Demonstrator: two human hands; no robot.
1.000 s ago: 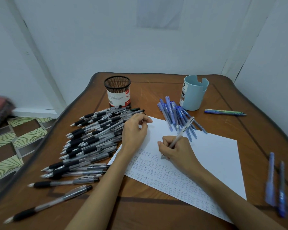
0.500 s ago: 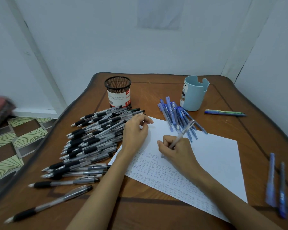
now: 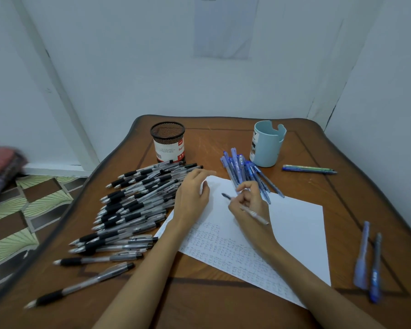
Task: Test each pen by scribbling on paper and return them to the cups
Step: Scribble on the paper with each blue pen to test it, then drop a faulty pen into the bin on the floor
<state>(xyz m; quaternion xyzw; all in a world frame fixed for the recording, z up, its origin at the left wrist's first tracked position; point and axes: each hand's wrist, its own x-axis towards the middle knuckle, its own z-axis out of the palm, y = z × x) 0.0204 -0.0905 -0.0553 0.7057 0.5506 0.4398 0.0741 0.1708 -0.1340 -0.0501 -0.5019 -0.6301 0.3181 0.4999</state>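
Note:
My right hand (image 3: 249,203) grips a clear pen (image 3: 255,214) above the white paper (image 3: 292,224); its dark tip points up and left, its clear end back and right. My left hand (image 3: 191,194) hovers with loose fingers at the paper's left top corner, beside a big pile of black-grip pens (image 3: 133,207). A fan of blue pens (image 3: 244,174) lies just beyond my right hand. A black mesh cup (image 3: 167,144) and a light blue cup (image 3: 266,144) stand at the back of the table.
The wooden table (image 3: 199,293) carries two blue pens (image 3: 368,260) near its right edge and a green-and-blue pair of pens (image 3: 309,169) right of the blue cup. Rows of scribbles cover the paper's near half. White walls close in behind and right; tiled floor lies left.
My right hand lifted off the scribbled rows, moved away from me and turned the pen so its tip points up-left. My left hand rose slightly and its fingers opened.

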